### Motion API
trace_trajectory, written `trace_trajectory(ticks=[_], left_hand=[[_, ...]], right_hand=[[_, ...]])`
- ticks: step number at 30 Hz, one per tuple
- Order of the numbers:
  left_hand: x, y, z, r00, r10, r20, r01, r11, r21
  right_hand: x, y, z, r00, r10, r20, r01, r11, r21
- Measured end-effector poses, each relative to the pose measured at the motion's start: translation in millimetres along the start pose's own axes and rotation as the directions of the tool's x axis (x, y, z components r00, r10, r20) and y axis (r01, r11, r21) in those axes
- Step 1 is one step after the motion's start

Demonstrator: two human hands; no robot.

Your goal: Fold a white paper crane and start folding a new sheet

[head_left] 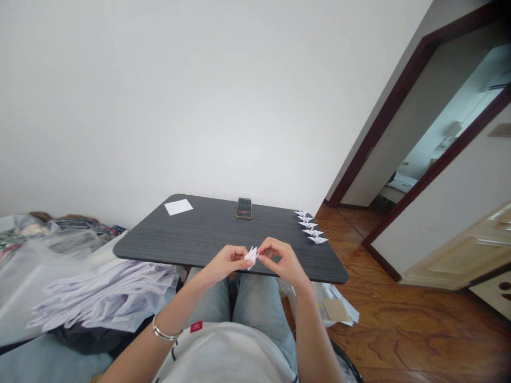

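Note:
A small folded white paper crane point(251, 257) is held above the near edge of the dark table point(215, 229). My left hand point(229, 259) pinches its left side between thumb and fingers. On the other side, the thumb and forefinger of my right hand point(281, 258) close on one of its points. Several finished-looking white paper cranes point(313, 232) stand in a row along the table's right side. Toward the back left lies a flat white sheet of paper point(179, 207).
A phone-like dark object point(244, 208) stands at the table's back, near the white wall point(199, 106). Piled white cloth point(112, 292) lies left of the table. Beneath its right side are papers in a container point(335, 308). A doorway point(403, 133) opens at the right.

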State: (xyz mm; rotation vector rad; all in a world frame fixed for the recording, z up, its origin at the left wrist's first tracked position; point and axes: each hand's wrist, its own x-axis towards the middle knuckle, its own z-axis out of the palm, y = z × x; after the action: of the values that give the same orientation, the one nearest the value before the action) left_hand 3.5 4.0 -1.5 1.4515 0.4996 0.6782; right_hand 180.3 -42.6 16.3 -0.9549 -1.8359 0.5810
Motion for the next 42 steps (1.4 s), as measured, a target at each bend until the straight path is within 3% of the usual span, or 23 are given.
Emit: trace_trajectory(ticks=[7,18,25,31,38,42], left_hand=[[-0.7,-0.9,-2.0,1.0,-0.025,0.009,0.025,0.999,0.029],[-0.6,-2.0,-4.7,0.998,-0.064,0.013,0.063,0.997,0.052],[0.9,0.9,-3.1,0.999,-0.036,-0.005,0.036,0.999,0.02],[3.4,1.5,-0.1,0.992,0.047,-0.116,-0.062,0.99,-0.127],[5.1,-1.6,-0.7,0.982,0.082,-0.169,-0.102,0.989,-0.11],[4.9,-0.8,2.0,0.972,0.099,-0.212,-0.122,0.988,-0.098]], right_hand=[[1.7,-3.6,-2.5,0.998,-0.049,0.033,0.051,0.996,-0.071],[5.1,-9.2,-5.2,0.993,0.0,0.122,0.011,0.996,-0.088],[6.9,-12.0,-6.5,0.986,-0.045,0.16,0.067,0.988,-0.136],[6.8,-5.7,-4.6,0.996,-0.036,0.081,0.047,0.988,-0.147],[6.3,2.9,2.8,0.999,0.023,-0.048,-0.026,0.997,-0.066],[4.9,0.5,8.2,0.998,0.041,-0.052,-0.043,0.998,-0.038]])
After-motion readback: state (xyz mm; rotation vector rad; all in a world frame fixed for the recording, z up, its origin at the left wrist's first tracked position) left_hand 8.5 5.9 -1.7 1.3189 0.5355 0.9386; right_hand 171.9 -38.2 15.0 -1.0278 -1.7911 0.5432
